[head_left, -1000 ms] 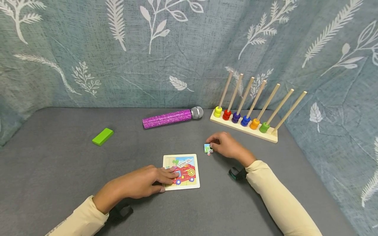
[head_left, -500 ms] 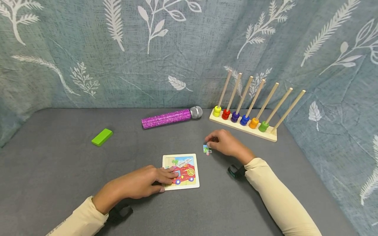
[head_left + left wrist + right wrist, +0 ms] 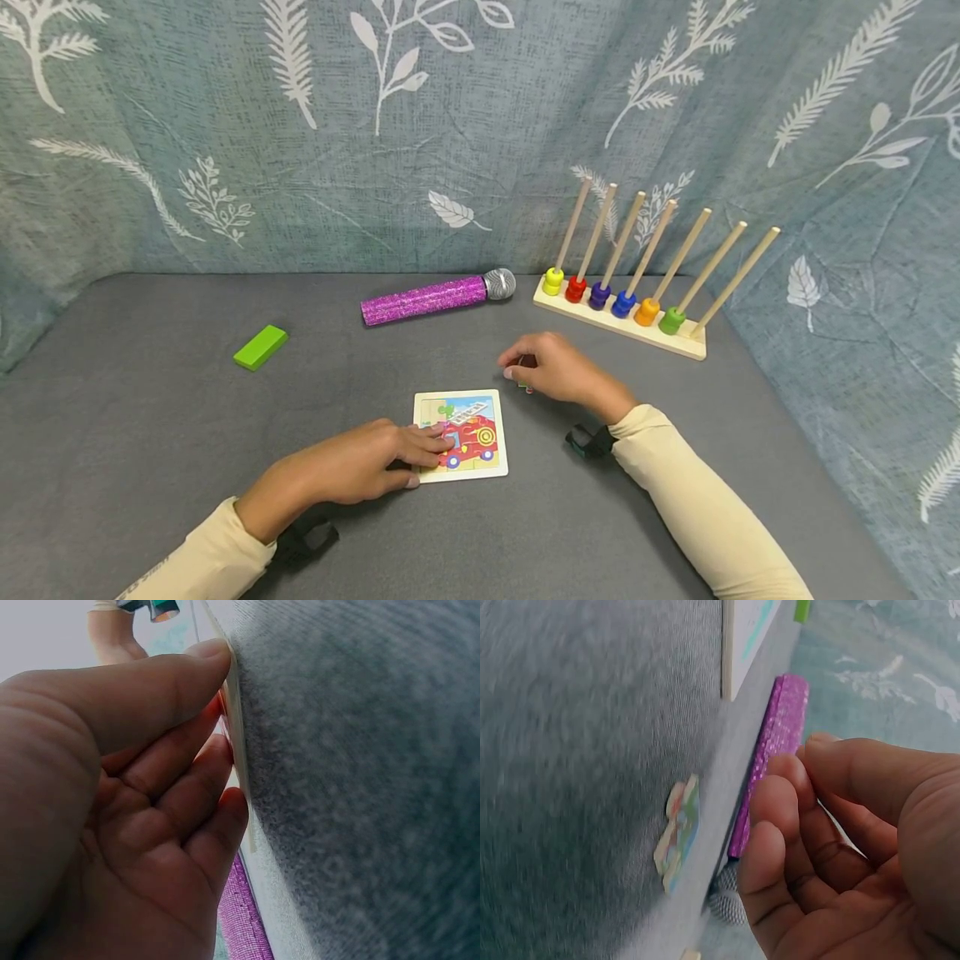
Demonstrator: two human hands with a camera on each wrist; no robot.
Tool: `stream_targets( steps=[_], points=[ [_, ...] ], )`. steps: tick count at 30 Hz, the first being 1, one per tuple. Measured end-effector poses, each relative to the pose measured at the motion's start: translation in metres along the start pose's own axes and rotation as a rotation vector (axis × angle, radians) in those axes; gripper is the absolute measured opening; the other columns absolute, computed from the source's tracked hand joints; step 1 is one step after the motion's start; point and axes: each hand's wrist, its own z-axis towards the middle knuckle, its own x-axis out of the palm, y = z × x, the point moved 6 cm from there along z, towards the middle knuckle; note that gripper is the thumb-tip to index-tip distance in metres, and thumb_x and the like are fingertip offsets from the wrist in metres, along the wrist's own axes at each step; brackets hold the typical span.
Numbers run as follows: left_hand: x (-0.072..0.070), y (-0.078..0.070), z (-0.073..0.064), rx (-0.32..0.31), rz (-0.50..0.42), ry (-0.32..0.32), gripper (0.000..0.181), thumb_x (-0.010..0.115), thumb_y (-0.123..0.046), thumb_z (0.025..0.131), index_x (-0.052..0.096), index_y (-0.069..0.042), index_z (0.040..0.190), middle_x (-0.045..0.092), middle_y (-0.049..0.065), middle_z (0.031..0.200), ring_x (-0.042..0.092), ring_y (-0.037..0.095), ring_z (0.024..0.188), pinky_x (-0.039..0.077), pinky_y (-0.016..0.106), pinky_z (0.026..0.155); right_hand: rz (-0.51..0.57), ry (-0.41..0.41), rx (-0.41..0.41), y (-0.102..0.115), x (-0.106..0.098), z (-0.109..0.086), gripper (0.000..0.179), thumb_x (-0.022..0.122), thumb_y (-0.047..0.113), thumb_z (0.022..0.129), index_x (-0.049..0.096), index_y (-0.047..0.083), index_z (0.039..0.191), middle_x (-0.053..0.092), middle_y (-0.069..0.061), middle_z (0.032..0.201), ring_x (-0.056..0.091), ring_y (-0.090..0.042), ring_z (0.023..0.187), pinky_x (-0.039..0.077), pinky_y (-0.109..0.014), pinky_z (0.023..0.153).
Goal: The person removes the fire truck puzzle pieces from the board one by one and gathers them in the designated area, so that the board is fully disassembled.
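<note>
A square jigsaw puzzle in a pale wooden frame lies flat on the grey table, showing a red fire truck with a ladder. My left hand rests on its left side, fingers extended over the picture and thumb at the frame's edge. Beyond the puzzle's upper right corner, my right hand hovers with bent fingers and covers most of a loose puzzle piece. In the right wrist view that puzzle piece lies on the table, apart from the fingers; nothing shows between thumb and fingertips.
A sparkly purple microphone lies behind the puzzle. At the back right stands a wooden peg stand with coloured rings and tall pegs. A green block lies on the left. Patterned cloth hangs behind the table.
My right hand has shifted slightly left over the loose puzzle piece, now hiding most of it. The left hand and the puzzle have stayed in place.
</note>
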Motion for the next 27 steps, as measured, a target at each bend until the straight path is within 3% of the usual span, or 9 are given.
stream_targets(
  steps=[6,14,27],
  points=[
    [0.001,-0.001,0.000,-0.011,-0.017,0.009,0.036,0.067,-0.003,0.090,0.067,-0.006,0.125,0.056,0.003,0.137,0.051,0.023,0.127,0.043,0.043,0.102,0.006,0.051,-0.031,0.007,0.011,0.001,0.015,0.066,0.007,0.092,0.075,0.004,0.103,0.071,-0.002,0.096,0.057,-0.007,0.078,0.047,-0.023,0.066],
    [-0.001,-0.001,-0.001,0.008,-0.005,0.001,0.036,0.066,-0.003,0.090,0.066,-0.005,0.126,0.056,0.004,0.137,0.051,0.024,0.126,0.043,0.043,0.101,0.056,0.099,-0.082,0.019,0.024,0.007,0.015,0.066,0.007,0.091,0.075,0.004,0.103,0.071,-0.001,0.096,0.061,-0.005,0.084,0.051,-0.023,0.074],
    [0.001,0.002,-0.001,0.001,-0.009,0.005,0.037,0.066,-0.003,0.090,0.066,-0.006,0.127,0.055,0.003,0.138,0.050,0.022,0.127,0.043,0.043,0.102,0.170,0.183,-0.072,0.032,0.035,0.014,0.017,0.064,0.005,0.092,0.074,0.001,0.106,0.071,-0.003,0.097,0.063,-0.004,0.079,0.052,-0.022,0.072]
  ],
)
